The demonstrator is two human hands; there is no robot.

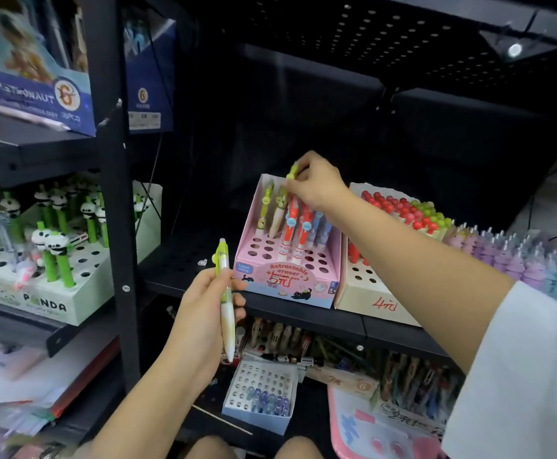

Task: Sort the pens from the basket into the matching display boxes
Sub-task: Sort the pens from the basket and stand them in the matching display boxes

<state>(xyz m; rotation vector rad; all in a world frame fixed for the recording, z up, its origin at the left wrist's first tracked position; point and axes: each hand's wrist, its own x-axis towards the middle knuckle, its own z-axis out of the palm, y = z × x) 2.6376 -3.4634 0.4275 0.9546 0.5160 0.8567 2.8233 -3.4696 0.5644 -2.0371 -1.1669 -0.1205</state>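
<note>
A pink display box [333, 256] marked "Retractable eraser" stands on the black shelf, holding green, cream, red and blue pens in its holes. My right hand [320, 183] reaches over the box's back row and pinches the top of a green pen [292, 170] that stands among the others. My left hand [204, 313] is lower, in front of the shelf edge, gripping a green-and-white pen [225, 293] upright. The pink basket [346, 432] shows at the bottom right, partly behind my right sleeve.
A white "PANDA" box [52, 303] of green panda pens stands on the left shelf. Right of the pink box sit a beige box [366, 296] of red and green topped pens and rows of purple pens [508, 256]. A small white box [260, 395] lies below.
</note>
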